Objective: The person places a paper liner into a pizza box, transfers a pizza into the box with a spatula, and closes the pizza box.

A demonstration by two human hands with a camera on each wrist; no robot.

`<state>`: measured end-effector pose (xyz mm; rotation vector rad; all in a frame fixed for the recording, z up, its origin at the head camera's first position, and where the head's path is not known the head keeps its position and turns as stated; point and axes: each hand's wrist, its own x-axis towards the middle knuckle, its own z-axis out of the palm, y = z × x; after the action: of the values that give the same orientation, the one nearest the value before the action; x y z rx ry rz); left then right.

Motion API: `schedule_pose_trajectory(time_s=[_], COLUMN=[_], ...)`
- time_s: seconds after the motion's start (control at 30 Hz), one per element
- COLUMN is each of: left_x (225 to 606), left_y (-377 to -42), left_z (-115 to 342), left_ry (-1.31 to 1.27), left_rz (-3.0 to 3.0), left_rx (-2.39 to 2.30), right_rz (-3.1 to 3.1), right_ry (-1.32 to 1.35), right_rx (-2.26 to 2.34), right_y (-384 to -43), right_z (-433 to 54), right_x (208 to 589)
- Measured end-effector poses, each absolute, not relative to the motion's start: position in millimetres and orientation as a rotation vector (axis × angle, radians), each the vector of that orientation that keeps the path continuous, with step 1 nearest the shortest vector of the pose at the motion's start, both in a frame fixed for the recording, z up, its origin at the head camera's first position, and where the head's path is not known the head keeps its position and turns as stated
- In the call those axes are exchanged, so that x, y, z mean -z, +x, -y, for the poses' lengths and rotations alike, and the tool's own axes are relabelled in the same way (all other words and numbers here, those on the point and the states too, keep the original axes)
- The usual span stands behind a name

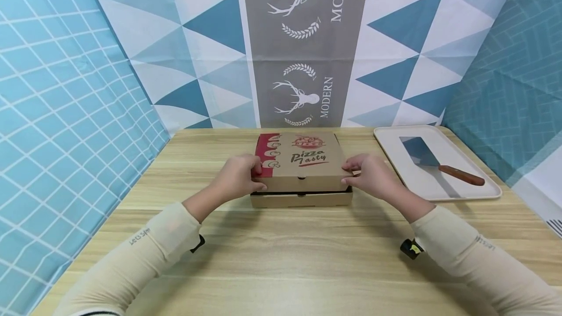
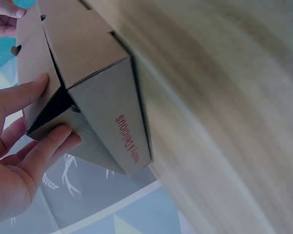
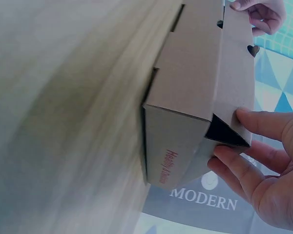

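Note:
A cardboard pizza box (image 1: 303, 165) with a red strip and "Pizza Tasty" print sits on the table. Its lid is slightly raised at the front, leaving a dark gap above the base (image 1: 303, 201). The left hand (image 1: 237, 175) grips the lid's front left corner, thumb on the front flap and fingers at the side, as the left wrist view also shows. At the front right corner, the right hand (image 1: 371, 175) pinches the lid likewise. In the right wrist view the side wall (image 3: 173, 146) carries red lettering. The inside of the box is hidden.
To the right, a cream tray (image 1: 395, 160) holds a spatula (image 1: 461, 174) with a broad metal blade and wooden handle. The wooden table (image 1: 281, 257) meets a patterned back wall (image 1: 303, 38) and a blue tiled-pattern side wall (image 1: 57, 111).

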<state>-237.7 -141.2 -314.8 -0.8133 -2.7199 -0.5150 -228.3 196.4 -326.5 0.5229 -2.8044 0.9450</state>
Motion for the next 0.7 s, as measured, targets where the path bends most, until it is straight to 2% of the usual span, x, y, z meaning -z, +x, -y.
schedule_pose_trajectory(time_s=[0.7], left_x=[337], left_y=[-230], left_z=[147], left_ry=[-0.984], left_rz=[2.571], left_rx=[0.429], right_rz=[2.727], right_ry=[0.690], right_rx=[-0.579], right_y=[-221], right_z=[-195], right_x=[343])
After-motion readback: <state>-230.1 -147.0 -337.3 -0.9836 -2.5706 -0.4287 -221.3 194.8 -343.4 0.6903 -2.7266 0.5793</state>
